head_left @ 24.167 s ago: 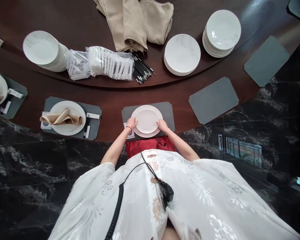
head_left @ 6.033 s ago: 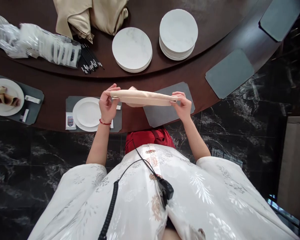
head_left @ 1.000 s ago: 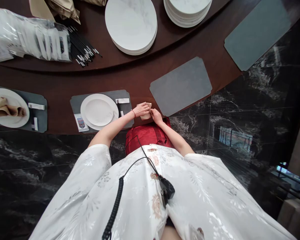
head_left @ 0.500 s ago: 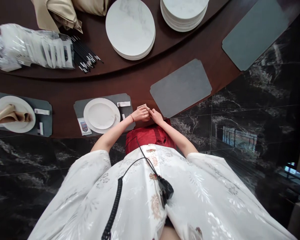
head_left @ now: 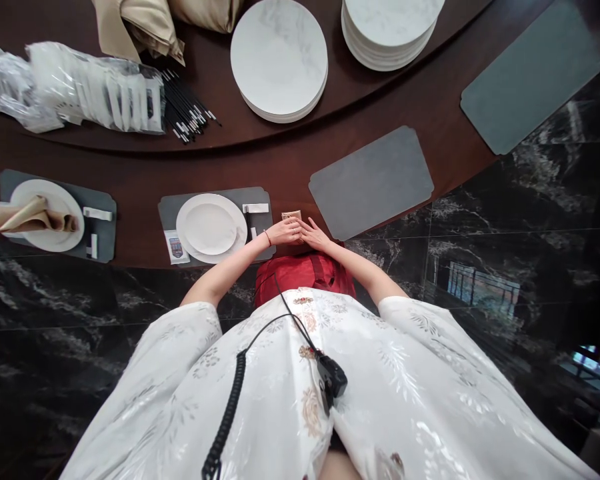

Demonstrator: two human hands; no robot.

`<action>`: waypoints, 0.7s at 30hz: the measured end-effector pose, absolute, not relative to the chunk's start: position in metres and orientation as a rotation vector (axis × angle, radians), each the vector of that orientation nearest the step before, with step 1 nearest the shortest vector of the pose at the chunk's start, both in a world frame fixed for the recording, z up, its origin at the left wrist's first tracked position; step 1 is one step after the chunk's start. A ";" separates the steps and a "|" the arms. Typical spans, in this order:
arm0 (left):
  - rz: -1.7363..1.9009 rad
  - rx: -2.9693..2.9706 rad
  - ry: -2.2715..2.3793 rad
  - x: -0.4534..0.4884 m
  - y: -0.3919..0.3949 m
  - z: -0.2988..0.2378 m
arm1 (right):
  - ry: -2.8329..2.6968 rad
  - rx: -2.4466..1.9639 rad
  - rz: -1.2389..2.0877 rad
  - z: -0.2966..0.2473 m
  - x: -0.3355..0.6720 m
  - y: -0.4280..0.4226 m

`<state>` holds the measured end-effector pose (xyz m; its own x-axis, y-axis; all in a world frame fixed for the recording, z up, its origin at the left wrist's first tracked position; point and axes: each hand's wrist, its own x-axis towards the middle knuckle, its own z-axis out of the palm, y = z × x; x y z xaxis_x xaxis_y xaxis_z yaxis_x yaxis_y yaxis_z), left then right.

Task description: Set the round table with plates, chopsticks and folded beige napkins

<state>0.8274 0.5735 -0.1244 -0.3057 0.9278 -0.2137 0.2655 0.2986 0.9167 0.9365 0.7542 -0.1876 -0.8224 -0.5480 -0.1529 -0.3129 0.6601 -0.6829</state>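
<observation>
At the table's edge my left hand [head_left: 286,231] lies flat with its fingers stretched out, over a small folded beige napkin [head_left: 291,215]. My right hand [head_left: 314,235] meets it from the other side, fingers extended and slightly spread, its fingertips touching those of the left. Most of the napkin is hidden beneath both hands; only its far end shows. Just left of the hands, a grey placemat [head_left: 166,212] carries a stack of two white plates [head_left: 210,229], black chopsticks with white paper sleeves [head_left: 255,208] and a small printed packet [head_left: 177,247].
A bare grey placemat [head_left: 373,183] lies to the right, another [head_left: 530,80] beyond it. At left a plate [head_left: 47,190] holds a draped napkin. The raised turntable bears plate stacks [head_left: 279,57], black chopsticks [head_left: 190,110], bagged packets [head_left: 95,87] and beige cloths [head_left: 140,27]. A red seat [head_left: 303,273] stands below.
My fingers have gone from gathered around the folded napkin to stretched flat over it. The whole view has shifted, so the table things appear farther right.
</observation>
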 end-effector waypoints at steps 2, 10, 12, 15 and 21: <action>1.072 1.031 1.756 0.826 0.573 -0.126 | 2.532 -0.714 -0.974 -0.191 0.936 0.753; 0.919 1.066 1.977 0.819 0.591 -0.153 | 2.437 -0.707 -1.025 -0.197 0.930 0.748; 0.740 1.028 2.125 0.818 0.596 -0.162 | 2.417 -0.728 -1.048 -0.194 0.934 0.756; 0.603 0.895 2.299 0.823 0.600 -0.170 | 2.368 -0.706 -1.160 -0.186 0.952 0.778; 0.751 0.464 2.495 0.851 0.603 -0.170 | 2.122 -0.036 -1.329 -0.175 0.981 0.794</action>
